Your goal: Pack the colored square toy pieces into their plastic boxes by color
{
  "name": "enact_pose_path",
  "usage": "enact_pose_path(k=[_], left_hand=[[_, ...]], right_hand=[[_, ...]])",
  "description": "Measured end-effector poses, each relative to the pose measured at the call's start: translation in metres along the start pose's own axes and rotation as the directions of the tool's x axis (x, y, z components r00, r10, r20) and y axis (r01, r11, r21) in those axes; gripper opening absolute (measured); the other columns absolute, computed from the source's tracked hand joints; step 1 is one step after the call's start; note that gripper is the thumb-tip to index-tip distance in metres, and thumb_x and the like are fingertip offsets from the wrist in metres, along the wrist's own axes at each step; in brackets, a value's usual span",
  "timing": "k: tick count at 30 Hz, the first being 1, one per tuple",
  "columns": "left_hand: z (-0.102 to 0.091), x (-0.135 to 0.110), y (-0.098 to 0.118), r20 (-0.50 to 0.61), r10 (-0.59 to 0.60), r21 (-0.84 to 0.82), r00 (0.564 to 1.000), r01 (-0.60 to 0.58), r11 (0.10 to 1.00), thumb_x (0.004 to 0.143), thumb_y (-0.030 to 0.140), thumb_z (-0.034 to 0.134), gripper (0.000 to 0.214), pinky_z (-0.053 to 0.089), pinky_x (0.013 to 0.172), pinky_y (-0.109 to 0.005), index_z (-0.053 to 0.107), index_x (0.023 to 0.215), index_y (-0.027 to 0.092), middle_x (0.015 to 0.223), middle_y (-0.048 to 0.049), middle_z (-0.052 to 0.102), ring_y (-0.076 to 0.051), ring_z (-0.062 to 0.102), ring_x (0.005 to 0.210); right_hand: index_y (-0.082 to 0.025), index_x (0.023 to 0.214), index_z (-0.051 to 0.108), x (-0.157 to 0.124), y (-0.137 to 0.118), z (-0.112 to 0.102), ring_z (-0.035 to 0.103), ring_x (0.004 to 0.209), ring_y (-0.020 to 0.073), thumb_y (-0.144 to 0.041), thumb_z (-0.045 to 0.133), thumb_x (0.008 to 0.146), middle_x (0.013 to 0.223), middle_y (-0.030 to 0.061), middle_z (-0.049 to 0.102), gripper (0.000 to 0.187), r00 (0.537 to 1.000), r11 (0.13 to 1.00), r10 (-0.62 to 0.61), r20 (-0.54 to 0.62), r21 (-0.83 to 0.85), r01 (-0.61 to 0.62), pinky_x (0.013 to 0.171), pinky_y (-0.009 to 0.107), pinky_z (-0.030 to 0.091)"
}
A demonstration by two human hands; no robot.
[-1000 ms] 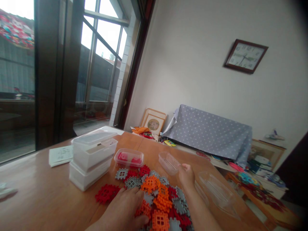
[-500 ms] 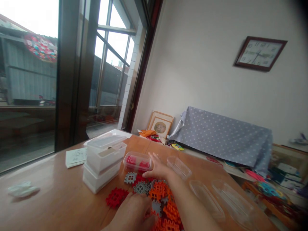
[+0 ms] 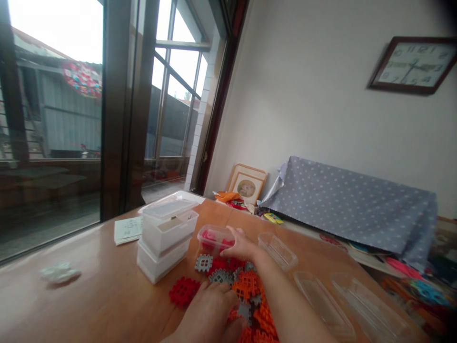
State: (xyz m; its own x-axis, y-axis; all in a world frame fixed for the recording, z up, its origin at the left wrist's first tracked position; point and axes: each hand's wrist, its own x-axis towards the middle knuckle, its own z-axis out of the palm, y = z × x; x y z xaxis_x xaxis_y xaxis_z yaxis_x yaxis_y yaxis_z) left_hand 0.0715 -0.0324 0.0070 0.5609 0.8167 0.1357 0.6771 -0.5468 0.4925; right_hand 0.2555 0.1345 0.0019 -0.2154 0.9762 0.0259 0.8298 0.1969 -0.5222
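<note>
A clear plastic box (image 3: 216, 232) with red pieces inside stands on the wooden table. My right hand (image 3: 243, 245) grips its right end, thumb at the front and fingers on the far side. Closer to me lies a pile of notched, square interlocking plastic blocks in orange (image 3: 247, 284), grey (image 3: 220, 276) and red. My left hand (image 3: 214, 305) rests low over this pile with its fingers curled down; whatever is under them is hidden. One red block (image 3: 184, 291) lies left of that hand, and a grey block (image 3: 203, 263) lies near the box's front.
Two stacked white boxes (image 3: 162, 259) stand left of the clear box, a loose lid on top. Clear plastic trays or lids (image 3: 277, 250) lie along the table's right side. A paper pad (image 3: 124, 232) and a crumpled wrapper (image 3: 60, 273) are at the left.
My right hand has closed around the end of the clear box, where its fingers were more spread before. My left hand stays over the pile. The view has swung slightly left.
</note>
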Motion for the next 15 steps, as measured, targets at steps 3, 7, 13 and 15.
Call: enact_pose_path(k=[3, 7, 13, 15], left_hand=[[-0.003, -0.002, 0.002, -0.078, -0.028, -0.042, 0.997, 0.025, 0.999, 0.084, 0.038, 0.064, 0.014, 0.048, 0.086, -0.041, 0.067, 0.09, 0.026, 0.103, -0.0055, 0.07, -0.029, 0.063, 0.102], [-0.005, 0.0, -0.004, -0.291, -0.141, -0.184, 0.946, 0.089, 0.979, 0.086, 0.036, 0.063, 0.027, 0.048, 0.096, -0.042, 0.061, 0.11, 0.024, 0.116, -0.0087, 0.065, -0.028, 0.06, 0.112], [-0.004, 0.01, -0.028, -0.427, -0.238, -0.379, 0.872, 0.066, 0.923, 0.08, 0.052, 0.073, 0.092, 0.033, 0.119, -0.051, 0.028, 0.153, 0.016, 0.154, -0.0201, 0.04, -0.035, 0.037, 0.145], [-0.003, 0.011, -0.033, -0.371, -0.179, -0.429, 0.911, 0.003, 0.904, 0.075, 0.057, 0.078, 0.111, 0.026, 0.122, -0.055, 0.018, 0.159, 0.017, 0.162, -0.0218, 0.03, -0.038, 0.027, 0.151]], right_hand=[[-0.029, 0.156, 0.037, -0.019, -0.001, -0.015, 0.046, 0.135, 0.0343, -0.054, 0.089, 0.057, 0.148, 0.0127, 0.044, 0.114, 0.998, 1.0, 0.002, -0.068, 0.005, -0.002, 0.113, 0.045, 0.037], [-0.027, 0.154, 0.042, -0.062, -0.001, -0.042, 0.048, 0.134, 0.0329, -0.061, 0.086, 0.061, 0.146, 0.0125, 0.047, 0.109, 0.985, 0.997, -0.051, -0.167, 0.048, 0.06, 0.113, 0.045, 0.037], [-0.029, 0.151, 0.048, -0.14, 0.003, -0.061, 0.039, 0.142, 0.0383, -0.063, 0.086, 0.061, 0.154, 0.0137, 0.042, 0.103, 0.979, 0.991, -0.088, -0.183, 0.084, 0.105, 0.117, 0.054, 0.031], [-0.029, 0.151, 0.048, -0.164, 0.004, -0.062, 0.036, 0.145, 0.04, -0.063, 0.087, 0.06, 0.158, 0.0137, 0.037, 0.104, 0.986, 0.988, -0.088, -0.143, 0.109, 0.105, 0.118, 0.056, 0.031]])
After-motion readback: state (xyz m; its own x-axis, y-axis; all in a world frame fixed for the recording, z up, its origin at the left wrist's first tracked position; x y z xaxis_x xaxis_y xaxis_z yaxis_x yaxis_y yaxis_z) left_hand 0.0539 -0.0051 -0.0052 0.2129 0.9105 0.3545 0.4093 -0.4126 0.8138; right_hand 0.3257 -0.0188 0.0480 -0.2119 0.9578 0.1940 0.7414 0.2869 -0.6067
